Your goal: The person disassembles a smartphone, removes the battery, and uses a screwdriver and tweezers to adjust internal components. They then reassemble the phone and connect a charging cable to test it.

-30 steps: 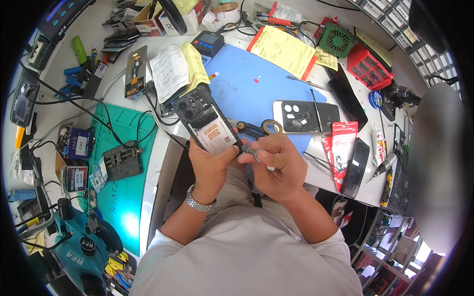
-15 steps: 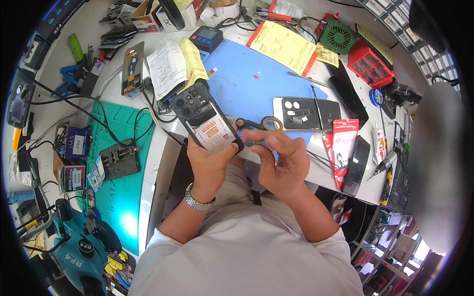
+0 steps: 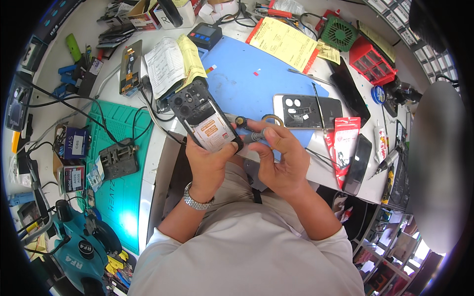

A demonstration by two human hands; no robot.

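Note:
My left hand (image 3: 210, 160) is wrapped around the lower end of a smartphone (image 3: 201, 114) with its back cover off. The phone is tilted, and its black frame, camera openings and pale battery with orange print face up. Just right of the phone's lower edge, my right hand (image 3: 284, 160) holds a short grey tool (image 3: 255, 137) between thumb and fingers. It looks like a screwdriver handle; its tip cannot be made out. The index finger stretches along above it. Behind that hand lie a dark round-ended item (image 3: 240, 121) and a yellowish ring (image 3: 272, 119), both partly hidden.
A blue mat (image 3: 237, 74) bears a phone back cover (image 3: 306, 111) with tweezers (image 3: 318, 106) across it. Near a red pouch (image 3: 345, 148) lies a dark phone (image 3: 357, 165). A clamp holder (image 3: 118, 160) sits on the green mat (image 3: 118, 197), beside a teal microscope (image 3: 81, 254).
My right index finger has straightened toward the phone, and the grey tool has shifted slightly up and turned in my fingers. My left hand and the phone have hardly moved.

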